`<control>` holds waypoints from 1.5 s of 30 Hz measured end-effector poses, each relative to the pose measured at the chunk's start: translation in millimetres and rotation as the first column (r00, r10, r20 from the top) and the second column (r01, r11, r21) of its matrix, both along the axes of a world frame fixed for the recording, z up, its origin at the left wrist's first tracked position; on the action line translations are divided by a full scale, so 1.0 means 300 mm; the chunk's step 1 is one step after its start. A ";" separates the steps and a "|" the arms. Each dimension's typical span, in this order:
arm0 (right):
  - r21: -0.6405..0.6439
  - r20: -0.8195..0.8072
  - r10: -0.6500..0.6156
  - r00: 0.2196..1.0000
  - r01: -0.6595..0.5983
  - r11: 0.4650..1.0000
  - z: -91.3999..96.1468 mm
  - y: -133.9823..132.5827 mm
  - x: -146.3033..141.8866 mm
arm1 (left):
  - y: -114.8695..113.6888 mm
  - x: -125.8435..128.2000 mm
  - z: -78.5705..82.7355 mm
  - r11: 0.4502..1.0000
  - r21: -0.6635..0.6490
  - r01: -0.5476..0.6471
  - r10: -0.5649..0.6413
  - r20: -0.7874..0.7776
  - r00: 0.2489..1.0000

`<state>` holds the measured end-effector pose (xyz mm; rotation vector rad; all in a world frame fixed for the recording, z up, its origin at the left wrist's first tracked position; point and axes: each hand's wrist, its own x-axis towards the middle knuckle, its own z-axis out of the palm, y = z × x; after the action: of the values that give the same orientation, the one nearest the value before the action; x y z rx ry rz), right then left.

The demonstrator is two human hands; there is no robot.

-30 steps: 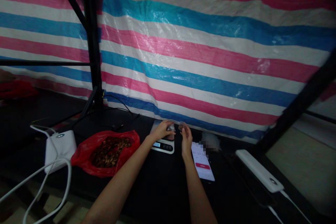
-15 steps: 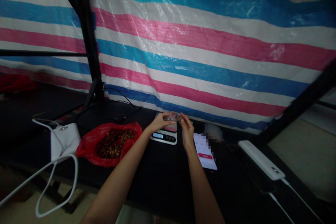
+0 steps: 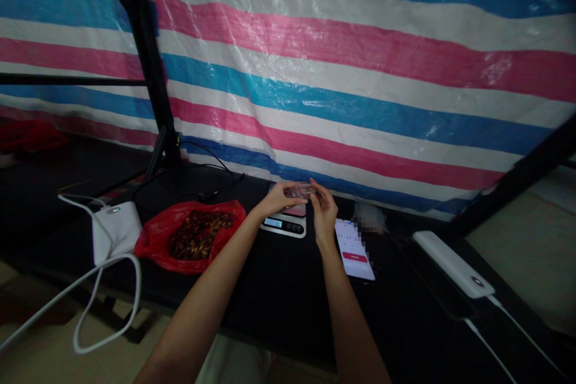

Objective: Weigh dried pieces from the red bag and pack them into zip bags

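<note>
My left hand (image 3: 284, 196) is closed around one side of a small clear plastic container (image 3: 300, 191), fingers behind it and thumb in front. At its other end, the fingertips of my right hand (image 3: 323, 207) pinch the edge. Both hands hold it just above a white digital scale (image 3: 283, 226) with a lit display and a pinkish plate, partly hidden by my left hand. To the left of my left forearm lies an open red plastic bag (image 3: 155, 240), holding many small glossy brown pieces (image 3: 198, 234) like seeds or nuts.
A lit phone (image 3: 355, 252) lies right of my right hand, with a crumpled clear bag (image 3: 371, 216) behind it. White power banks with cables stand at left (image 3: 116, 231) and right (image 3: 454, 264). A black post (image 3: 146, 54) and striped sheet (image 3: 315, 78) rise behind the black table.
The view has shifted slightly, moving everything up a little. My right fingers have closed in on the container's right end; both hands stay over the scale.
</note>
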<state>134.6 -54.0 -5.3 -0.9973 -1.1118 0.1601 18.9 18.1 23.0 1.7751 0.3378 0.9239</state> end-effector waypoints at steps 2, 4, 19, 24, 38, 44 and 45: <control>-0.006 0.076 -0.044 0.996 0.045 0.999 0.014 -0.013 -0.014 | -0.005 -0.006 0.007 1.000 -0.024 0.002 -0.002 -0.019 1.000; -0.011 0.170 -0.086 0.982 0.089 0.996 0.028 -0.024 -0.026 | -0.008 -0.009 0.010 0.999 -0.032 0.014 -0.014 -0.022 1.000; 0.068 0.018 -0.167 0.986 0.166 0.984 -0.002 0.001 -0.006 | 0.058 -0.009 -0.042 0.993 0.095 -0.067 0.072 -0.060 0.996; 0.109 -0.263 -0.091 0.961 0.123 0.986 -0.057 0.033 0.051 | 0.140 0.062 -0.117 0.943 0.284 -0.171 0.213 -0.124 0.969; 0.058 -0.516 0.401 0.757 -0.436 0.898 -0.032 -0.001 -0.030 | -0.248 -0.481 0.075 0.709 0.547 -0.445 0.556 -0.045 0.830; -0.219 -0.357 0.615 0.703 -0.704 0.676 0.015 -0.021 -0.262 | -0.394 -0.840 -0.137 0.467 0.371 -0.803 0.843 0.086 0.530; -0.247 -0.333 0.646 0.688 -0.724 0.644 0.021 -0.017 -0.306 | -0.408 -0.854 -0.170 0.445 0.318 -0.837 0.870 0.070 0.488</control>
<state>42.8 -59.0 1.0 -0.7910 -1.2396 1.1223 -237.3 -104.3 -28.1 1.9231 1.3384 1.6774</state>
